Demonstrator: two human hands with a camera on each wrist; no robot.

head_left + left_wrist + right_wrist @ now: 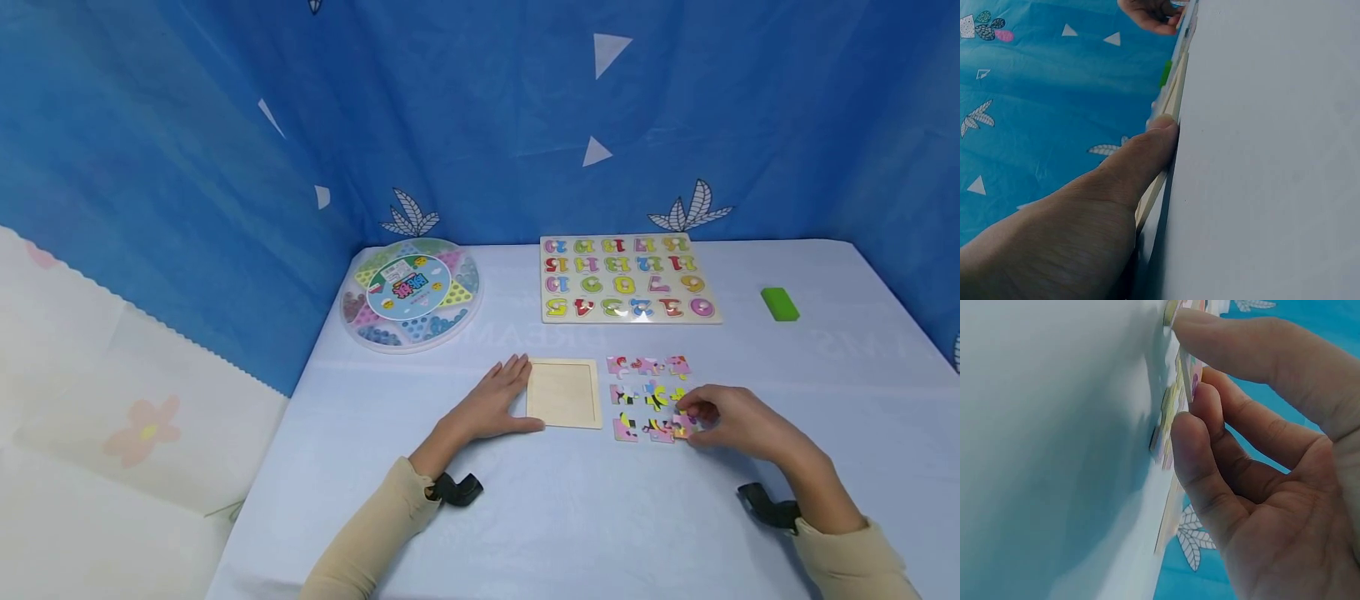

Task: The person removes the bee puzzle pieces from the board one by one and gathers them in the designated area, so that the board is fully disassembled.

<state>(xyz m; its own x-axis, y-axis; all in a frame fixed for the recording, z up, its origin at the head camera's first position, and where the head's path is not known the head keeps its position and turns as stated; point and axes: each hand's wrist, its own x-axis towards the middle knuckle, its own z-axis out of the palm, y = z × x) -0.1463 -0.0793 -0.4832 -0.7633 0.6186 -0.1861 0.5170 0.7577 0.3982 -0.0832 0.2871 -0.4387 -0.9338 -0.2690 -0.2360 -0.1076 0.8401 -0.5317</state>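
My left hand rests at the left side of a square wooden puzzle tray, fingers spread and straight. Its thumb touches the tray's lower left corner, as the left wrist view also shows. To the tray's right, small pink and yellow jigsaw pieces lie in rows. At the lower right of these, my right hand pinches a pink jigsaw piece between thumb and curled fingers. In the right wrist view that jigsaw piece is tilted, seen nearly edge-on, and partly hidden by the fingers.
A wooden number board lies behind the tray and pieces. At the back left is a round game box with beads under its cover. A green block lies at the back right. Blue cloth hangs behind the white table.
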